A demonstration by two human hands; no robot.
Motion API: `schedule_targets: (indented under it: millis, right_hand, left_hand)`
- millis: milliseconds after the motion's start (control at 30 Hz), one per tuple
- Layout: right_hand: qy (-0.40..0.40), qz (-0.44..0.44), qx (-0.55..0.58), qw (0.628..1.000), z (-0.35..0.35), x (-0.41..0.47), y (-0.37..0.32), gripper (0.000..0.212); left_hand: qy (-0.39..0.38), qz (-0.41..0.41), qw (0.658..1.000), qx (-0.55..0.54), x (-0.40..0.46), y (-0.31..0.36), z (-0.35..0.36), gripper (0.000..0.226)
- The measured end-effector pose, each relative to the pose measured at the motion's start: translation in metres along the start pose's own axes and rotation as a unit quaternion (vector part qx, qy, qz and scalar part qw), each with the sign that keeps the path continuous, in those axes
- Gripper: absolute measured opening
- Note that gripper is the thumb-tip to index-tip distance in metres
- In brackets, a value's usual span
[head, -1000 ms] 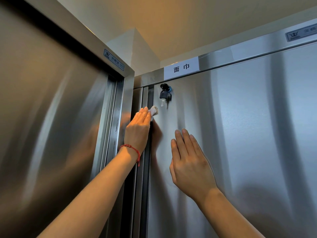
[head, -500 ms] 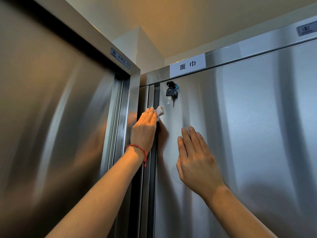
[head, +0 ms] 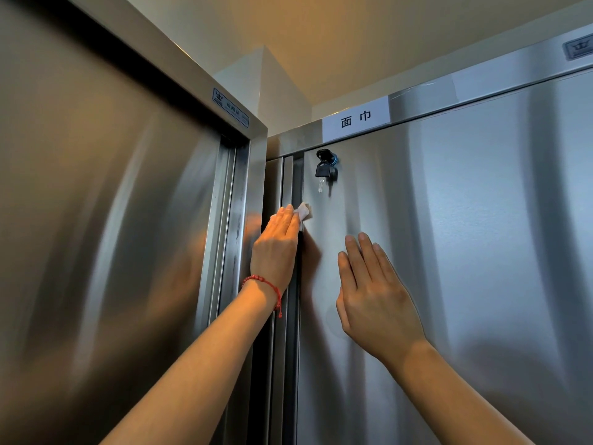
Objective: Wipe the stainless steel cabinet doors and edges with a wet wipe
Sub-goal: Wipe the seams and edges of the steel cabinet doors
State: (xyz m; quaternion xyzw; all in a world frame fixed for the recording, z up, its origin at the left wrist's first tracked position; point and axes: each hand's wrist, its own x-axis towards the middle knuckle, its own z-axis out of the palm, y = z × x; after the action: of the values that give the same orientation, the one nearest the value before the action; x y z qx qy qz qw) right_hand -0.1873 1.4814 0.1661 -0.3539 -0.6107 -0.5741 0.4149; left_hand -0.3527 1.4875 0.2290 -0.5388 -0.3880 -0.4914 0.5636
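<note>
Wet wipe (head: 304, 212) pressed by straight fingers of left hand (head: 276, 248) onto vertical door edge (head: 296, 284), below key (head: 322, 172). Right hand (head: 372, 290) laid flat on door, fingers together.

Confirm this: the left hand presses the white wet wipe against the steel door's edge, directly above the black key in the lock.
Wrong: the head view shows the left hand pressing the white wet wipe below the black key, left of it, at the steel door edge.

Left hand (head: 275, 245), red bracelet (head: 266, 285) at wrist, presses wet wipe (head: 304, 213) under its fingers (head: 285, 216) on cabinet door (head: 465, 252) edge. Right hand (head: 375, 293) flat on door. Key (head: 322, 171) above fingers.
</note>
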Motion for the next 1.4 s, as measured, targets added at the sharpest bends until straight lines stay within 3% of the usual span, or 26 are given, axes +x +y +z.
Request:
schedule_targets:
  millis: [1400]
  right_hand:
    - [-0.021, -0.006, -0.021, 1.0, -0.007, 0.001, 0.0, 0.05]
  left_hand:
    - [-0.031, -0.004, 0.999, 0.008, -0.043, 0.009, -0.009, 0.054]
